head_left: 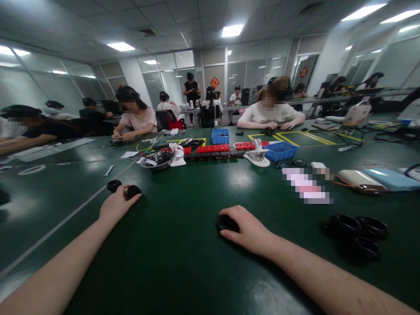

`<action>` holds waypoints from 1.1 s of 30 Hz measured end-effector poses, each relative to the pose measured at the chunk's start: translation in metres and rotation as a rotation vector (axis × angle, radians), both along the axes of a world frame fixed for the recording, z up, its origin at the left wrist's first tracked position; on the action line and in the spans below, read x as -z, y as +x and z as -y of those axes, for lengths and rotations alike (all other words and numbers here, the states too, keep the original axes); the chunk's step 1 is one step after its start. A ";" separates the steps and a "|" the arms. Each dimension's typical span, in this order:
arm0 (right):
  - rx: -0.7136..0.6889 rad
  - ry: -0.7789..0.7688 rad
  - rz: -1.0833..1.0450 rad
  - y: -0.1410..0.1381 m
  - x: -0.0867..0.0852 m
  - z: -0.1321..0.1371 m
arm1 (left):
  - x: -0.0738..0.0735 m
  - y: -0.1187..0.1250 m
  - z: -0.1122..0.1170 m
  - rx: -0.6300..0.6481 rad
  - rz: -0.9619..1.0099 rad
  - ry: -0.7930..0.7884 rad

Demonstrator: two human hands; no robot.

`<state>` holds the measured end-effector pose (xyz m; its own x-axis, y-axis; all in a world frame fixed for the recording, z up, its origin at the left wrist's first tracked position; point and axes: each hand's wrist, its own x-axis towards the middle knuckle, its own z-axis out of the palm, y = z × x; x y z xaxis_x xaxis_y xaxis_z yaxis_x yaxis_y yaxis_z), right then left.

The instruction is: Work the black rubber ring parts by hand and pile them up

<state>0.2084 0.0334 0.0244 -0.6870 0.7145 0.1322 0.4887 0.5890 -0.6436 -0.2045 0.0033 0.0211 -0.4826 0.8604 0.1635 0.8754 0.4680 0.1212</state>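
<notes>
My left hand (116,204) reaches forward on the dark green table (183,262), its fingers curled around a small black round part (133,190). A second black round part (113,185) lies just left of it on the table. My right hand (246,229) rests nearer me, fingers bent over another black round part (226,223) that shows only at its left edge. To the right of that hand sit three black rings (357,234) in a cluster.
Two blue bins (220,135) (281,151), red strips (213,148), a metal bowl (157,161), white clips (258,156) and power banks (361,180) lie across the middle. Two seated people work on the far side; others sit at the left and behind.
</notes>
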 end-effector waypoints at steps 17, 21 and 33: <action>-0.025 -0.015 -0.014 0.000 0.000 -0.003 | -0.015 0.017 -0.024 -0.128 -0.078 0.029; -0.012 -0.030 -0.043 0.002 0.000 -0.003 | -0.013 0.067 -0.010 0.199 -0.069 0.111; 0.313 -0.077 -0.380 0.009 0.008 -0.021 | 0.019 0.240 0.000 1.092 0.228 0.302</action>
